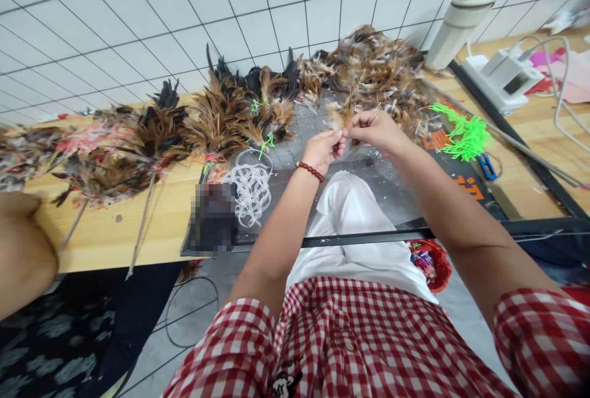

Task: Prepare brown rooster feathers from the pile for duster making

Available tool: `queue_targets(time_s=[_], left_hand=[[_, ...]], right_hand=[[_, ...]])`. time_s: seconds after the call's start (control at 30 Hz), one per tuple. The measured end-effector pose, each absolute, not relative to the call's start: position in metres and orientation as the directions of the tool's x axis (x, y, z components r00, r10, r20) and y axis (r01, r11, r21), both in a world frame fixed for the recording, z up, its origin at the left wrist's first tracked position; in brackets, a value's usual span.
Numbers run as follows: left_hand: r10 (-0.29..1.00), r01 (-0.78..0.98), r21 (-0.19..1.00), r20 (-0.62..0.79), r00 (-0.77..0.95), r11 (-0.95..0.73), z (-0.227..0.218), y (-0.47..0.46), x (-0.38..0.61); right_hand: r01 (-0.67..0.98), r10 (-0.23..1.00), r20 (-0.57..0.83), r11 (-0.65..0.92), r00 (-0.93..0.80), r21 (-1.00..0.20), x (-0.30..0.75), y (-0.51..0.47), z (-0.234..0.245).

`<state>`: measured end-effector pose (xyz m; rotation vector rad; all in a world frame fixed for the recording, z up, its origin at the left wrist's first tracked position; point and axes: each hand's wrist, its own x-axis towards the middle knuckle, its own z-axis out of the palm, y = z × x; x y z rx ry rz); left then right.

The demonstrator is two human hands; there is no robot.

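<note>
Over the dark glass panel [295, 192], my left hand [323, 151] and my right hand [377, 130] meet with fingertips pinched together. Between them a few small brown and white feathers [342, 113] point up and away from me, held at their lower ends. Exactly which finger presses on which quill is too small to make out. Beyond my hands spreads a large loose heap of brown feathers [369, 69]. Left of it lie tied feather bunches [216, 115], some with bright green ties [266, 145].
A coil of clear strip [251, 188] lies left of my hands. Green strings [465, 134] and a blue tool [487, 166] lie to the right. A white bottle [461, 26] and a power strip [495, 81] stand farther right. Another person's arm [23, 250] reaches in at left.
</note>
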<state>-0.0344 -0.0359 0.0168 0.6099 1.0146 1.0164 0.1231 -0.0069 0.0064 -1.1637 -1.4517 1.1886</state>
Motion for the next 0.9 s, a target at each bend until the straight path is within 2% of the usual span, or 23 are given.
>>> queue_targets(time_s=[0.13, 0.27, 0.37, 0.5, 0.6, 0.7, 0.77, 0.9], left_hand=[[0.911, -0.299, 0.862, -0.368, 0.183, 0.409, 0.016, -0.037, -0.035], [0.893, -0.206, 0.879, -0.382, 0.238, 0.431, 0.013, -0.037, -0.036], [0.885, -0.310, 0.832, -0.402, 0.235, 0.461, 0.012, -0.034, -0.039], [0.874, -0.397, 0.779, -0.432, 0.222, 0.486, 0.009, -0.030, -0.042], [0.867, -0.384, 0.777, -0.445, 0.225, 0.498, 0.007, -0.028, -0.041], [0.901, -0.467, 0.778, -0.419, 0.113, 0.420, 0.005, -0.026, -0.042], [0.915, -0.542, 0.772, -0.404, -0.014, 0.332, 0.005, -0.022, -0.044], [0.897, -0.636, 0.737, -0.414, -0.153, 0.231, 0.008, -0.015, -0.050]], right_hand=[[0.106, 0.990, 0.072, 0.085, -0.117, -0.991, 0.125, -0.005, 0.006], [0.114, 0.984, 0.090, 0.108, -0.152, -0.988, 0.125, -0.006, 0.005], [0.171, 0.968, 0.177, 0.208, -0.178, -0.963, 0.127, -0.006, 0.003], [0.429, 0.910, 0.309, 0.405, -0.277, -0.808, 0.128, -0.003, -0.004], [0.485, 0.912, 0.339, 0.409, -0.229, -0.773, 0.125, 0.000, -0.012], [0.507, 0.921, 0.346, 0.389, -0.181, -0.769, 0.127, 0.004, -0.019], [0.585, 0.909, 0.371, 0.407, -0.188, -0.702, 0.130, 0.005, -0.023], [0.792, 0.880, 0.383, 0.437, -0.280, -0.427, 0.129, 0.002, -0.027]])
